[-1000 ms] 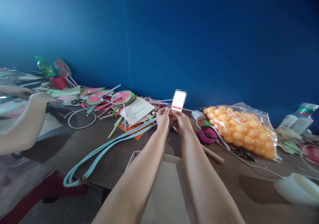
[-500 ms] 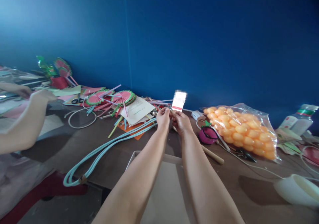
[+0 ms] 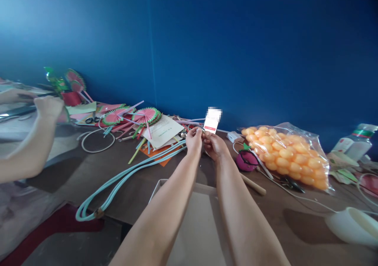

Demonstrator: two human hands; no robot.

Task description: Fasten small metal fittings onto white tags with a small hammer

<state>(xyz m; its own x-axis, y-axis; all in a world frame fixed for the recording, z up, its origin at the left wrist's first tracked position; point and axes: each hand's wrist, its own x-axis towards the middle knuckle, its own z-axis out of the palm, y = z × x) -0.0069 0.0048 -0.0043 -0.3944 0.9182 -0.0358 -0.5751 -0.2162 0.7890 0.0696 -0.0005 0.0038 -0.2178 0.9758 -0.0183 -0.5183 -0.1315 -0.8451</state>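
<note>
My left hand (image 3: 193,139) and my right hand (image 3: 214,144) meet over the brown table (image 3: 138,187), fingers pinched together around a small metal piece I cannot make out. A white card with a red stripe (image 3: 211,123) stands up from between the fingertips. Light blue tubes (image 3: 124,179) run from near my left hand to the table's front edge. Both forearms stretch over an open cardboard box (image 3: 195,222).
A clear bag of orange balls (image 3: 286,155) lies to the right, beside a pink fruit-shaped pouch (image 3: 246,159) and a wooden stick (image 3: 252,183). Pink and green paper fans (image 3: 146,115), straws and scissors crowd the back left. Another person's arm (image 3: 29,147) works at far left. A white bowl (image 3: 351,224) sits right.
My hands have stayed almost still on the card. The other person's hand at far left has lifted and closed.
</note>
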